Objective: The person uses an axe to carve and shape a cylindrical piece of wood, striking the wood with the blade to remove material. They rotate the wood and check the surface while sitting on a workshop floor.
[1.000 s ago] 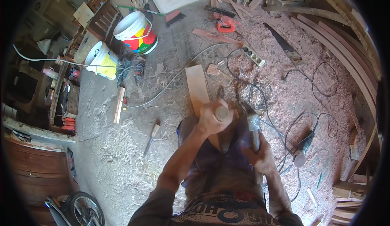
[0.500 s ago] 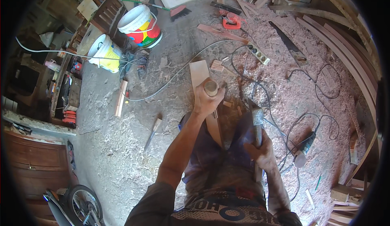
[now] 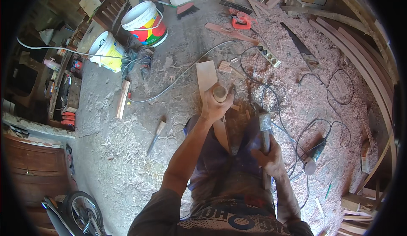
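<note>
At about nine o'clock from the hands, a spare chisel (image 3: 157,135) with a pale handle lies alone on the sawdust-strewn floor (image 3: 110,151), well apart from both hands. Up at eleven o'clock stand a yellow and white bucket (image 3: 106,51) and a white bucket with coloured print (image 3: 145,23), and a short wood offcut (image 3: 123,99) lies below them.

The left hand (image 3: 214,104) is closed in a fist around a round wooden chisel handle (image 3: 220,94), whose flat end faces the camera. The handle stands over the long wooden board (image 3: 212,102), which runs from twelve o'clock of that hand down toward six o'clock, passing under the fist and between the person's knees. The blade below the fist is hidden, so whether it touches the board cannot be told.

At four o'clock from the left hand, the right hand (image 3: 271,157) is wrapped tight around the shaft of a hammer (image 3: 265,130). The hammer's metal head points up to twelve o'clock of that hand, level with the board, just beside it and clear of the chisel handle.

Farther right, at three o'clock, a power tool (image 3: 313,157) with a black cord lies in the shavings. At one o'clock lie a white power strip (image 3: 269,55) and a handsaw (image 3: 299,45).
</note>
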`<state>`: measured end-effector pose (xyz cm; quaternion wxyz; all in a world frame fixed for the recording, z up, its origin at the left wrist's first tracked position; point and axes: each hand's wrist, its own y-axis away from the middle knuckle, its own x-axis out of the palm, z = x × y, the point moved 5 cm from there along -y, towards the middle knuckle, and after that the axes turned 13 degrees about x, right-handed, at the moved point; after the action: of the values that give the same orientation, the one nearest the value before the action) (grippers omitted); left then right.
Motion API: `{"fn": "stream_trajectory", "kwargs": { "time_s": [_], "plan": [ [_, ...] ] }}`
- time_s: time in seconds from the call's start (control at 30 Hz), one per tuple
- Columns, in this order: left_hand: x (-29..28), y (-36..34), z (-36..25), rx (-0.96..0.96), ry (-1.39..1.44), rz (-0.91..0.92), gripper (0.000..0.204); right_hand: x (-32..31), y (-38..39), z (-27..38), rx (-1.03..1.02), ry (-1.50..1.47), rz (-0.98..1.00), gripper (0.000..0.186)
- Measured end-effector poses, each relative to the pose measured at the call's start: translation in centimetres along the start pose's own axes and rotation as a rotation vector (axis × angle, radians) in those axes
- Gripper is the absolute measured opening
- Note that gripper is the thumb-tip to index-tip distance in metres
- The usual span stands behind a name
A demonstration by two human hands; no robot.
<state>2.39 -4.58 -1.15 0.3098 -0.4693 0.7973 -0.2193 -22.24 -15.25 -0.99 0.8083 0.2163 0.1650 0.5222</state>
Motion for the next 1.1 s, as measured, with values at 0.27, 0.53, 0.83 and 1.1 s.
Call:
{"fn": "stream_trajectory", "kwargs": {
  "time_s": [0.27, 0.53, 0.83, 1.1],
  "plan": [
    [-0.5, 1.2, -0.3, -0.047, 0.042, 0.015, 0.020, 1.3, 1.3, 12.3, -0.736, 0.584, -0.161, 0.048],
    [0.2, 3.4, 2.7, 0.249, -0.137, 0.040, 0.024, 3.9, -4.0, 10.9, -0.647, 1.249, -0.133, 0.046],
    [0.3, 2.6, 0.7, -0.041, 0.079, 0.019, 0.013, 1.7, 3.6, 20.9, -0.905, 0.609, -0.303, 0.051],
    [0.6, 3.0, 1.8, 0.308, -0.167, 0.104, 0.026, 3.3, -3.7, 11.1, -0.624, 1.159, -0.137, 0.043]
  ]
}}
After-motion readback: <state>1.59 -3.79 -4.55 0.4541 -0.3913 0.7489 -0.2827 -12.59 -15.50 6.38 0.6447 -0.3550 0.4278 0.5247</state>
